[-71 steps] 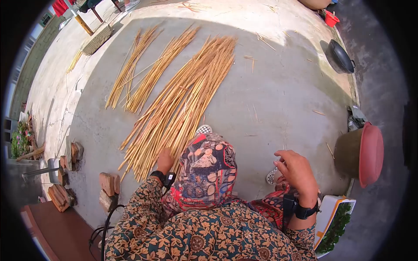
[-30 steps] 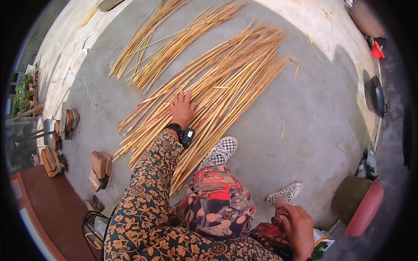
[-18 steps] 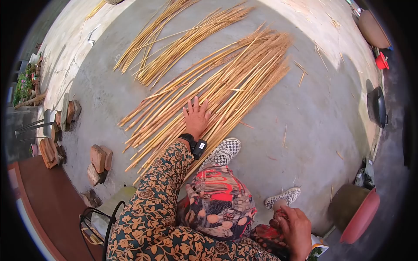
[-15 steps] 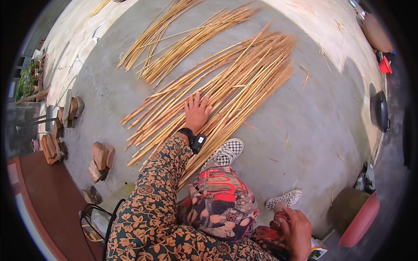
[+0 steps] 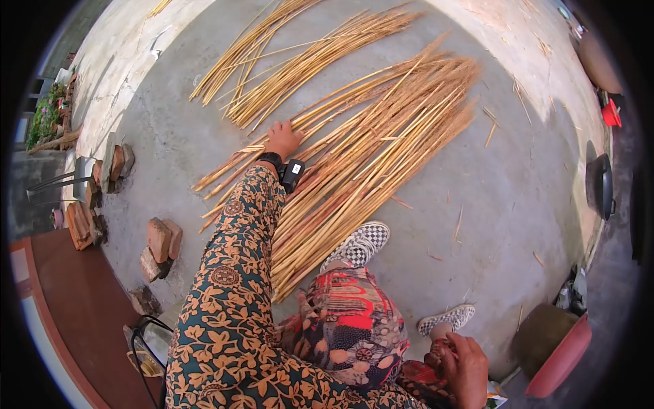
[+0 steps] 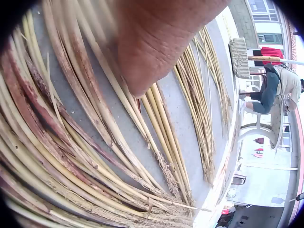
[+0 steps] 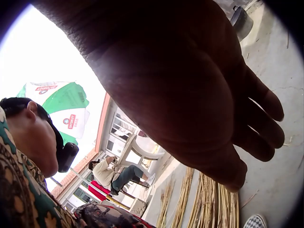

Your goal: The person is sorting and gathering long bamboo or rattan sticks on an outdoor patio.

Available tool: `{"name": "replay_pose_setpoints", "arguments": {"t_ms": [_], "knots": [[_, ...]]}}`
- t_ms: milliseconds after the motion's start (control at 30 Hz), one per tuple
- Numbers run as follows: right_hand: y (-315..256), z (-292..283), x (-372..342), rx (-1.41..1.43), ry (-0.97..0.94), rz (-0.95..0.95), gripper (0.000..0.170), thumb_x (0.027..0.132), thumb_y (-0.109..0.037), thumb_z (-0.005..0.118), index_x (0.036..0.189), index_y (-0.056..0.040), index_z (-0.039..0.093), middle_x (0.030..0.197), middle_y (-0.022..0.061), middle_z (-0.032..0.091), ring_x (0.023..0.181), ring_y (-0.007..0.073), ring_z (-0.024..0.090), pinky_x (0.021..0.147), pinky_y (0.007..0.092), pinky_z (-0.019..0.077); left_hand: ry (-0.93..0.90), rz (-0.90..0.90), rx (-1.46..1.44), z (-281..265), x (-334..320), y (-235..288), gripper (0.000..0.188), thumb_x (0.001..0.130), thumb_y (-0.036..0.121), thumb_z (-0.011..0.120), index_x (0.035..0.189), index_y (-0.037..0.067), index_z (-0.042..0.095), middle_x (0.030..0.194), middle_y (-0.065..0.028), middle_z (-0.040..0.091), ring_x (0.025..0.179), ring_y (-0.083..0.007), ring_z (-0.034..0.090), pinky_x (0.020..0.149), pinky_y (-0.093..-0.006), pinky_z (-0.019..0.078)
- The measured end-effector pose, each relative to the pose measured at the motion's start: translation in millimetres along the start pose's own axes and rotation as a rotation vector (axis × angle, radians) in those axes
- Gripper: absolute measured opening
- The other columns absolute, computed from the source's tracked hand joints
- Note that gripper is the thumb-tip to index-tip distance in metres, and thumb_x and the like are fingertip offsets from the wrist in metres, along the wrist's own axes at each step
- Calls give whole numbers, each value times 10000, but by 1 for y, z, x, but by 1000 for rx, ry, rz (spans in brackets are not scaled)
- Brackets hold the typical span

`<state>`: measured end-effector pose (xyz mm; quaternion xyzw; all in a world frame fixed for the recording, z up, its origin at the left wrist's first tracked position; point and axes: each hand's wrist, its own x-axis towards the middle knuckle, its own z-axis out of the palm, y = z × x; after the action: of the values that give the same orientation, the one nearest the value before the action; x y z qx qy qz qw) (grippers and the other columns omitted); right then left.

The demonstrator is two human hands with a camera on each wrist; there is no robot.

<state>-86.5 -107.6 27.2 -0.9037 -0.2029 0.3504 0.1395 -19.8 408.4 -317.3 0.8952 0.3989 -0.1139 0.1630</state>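
A large spread of dry, yellow-brown stalks point(image 5: 368, 160) with feathery brown heads lies on the concrete in the head view. My left hand point(image 5: 283, 138) is on the stalks at its left edge. In the left wrist view its thumb point(image 6: 142, 90) lies across several thin stalks point(image 6: 164, 128); the other fingers are hidden, and I cannot tell whether they curl round any. My right hand point(image 5: 467, 370) hangs by the patterned trouser leg, fingers loosely bent. In the right wrist view this hand point(image 7: 190, 95) holds nothing.
Two smaller stalk bundles point(image 5: 320, 61) lie farther off. Bricks point(image 5: 160, 245) stand left, a dark pan point(image 5: 599, 185) and a large basin point(image 5: 562, 354) right. My checkered shoe point(image 5: 361, 244) is beside the spread. A seated person point(image 7: 121, 178) is in the background.
My left hand first reaches forward onto the middle of the stalks with fingers spread, then slides left to their edge. My right hand has come down beside the leg.
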Motion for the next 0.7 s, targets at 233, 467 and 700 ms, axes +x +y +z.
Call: {"name": "replay_pose_setpoints", "arguments": {"t_ms": [233,467,700], "knots": [[-1,-2,2,-36,-5,0,285,860,-132,551,1136,-60,552,896,183,615,824,353,587,703,402,466,174,168,167,23,-58,14,570,838,440,528,1307,144,400,1149,-118,502,1079,-304,451,857,-498,356],[-1,8,5,-66,79,19,268,760,-153,657,1005,-61,600,826,137,595,765,339,580,664,408,462,330,299,57,54,-109,24,575,839,315,549,1355,155,353,1337,-114,389,1191,-312,385,956,-481,307],[1,11,5,-86,54,41,269,765,-179,660,999,-61,600,828,144,597,770,343,579,665,411,464,250,654,201,55,-92,45,477,897,287,483,1357,244,361,1430,-68,300,1321,-342,239,1037,-546,210]]}}
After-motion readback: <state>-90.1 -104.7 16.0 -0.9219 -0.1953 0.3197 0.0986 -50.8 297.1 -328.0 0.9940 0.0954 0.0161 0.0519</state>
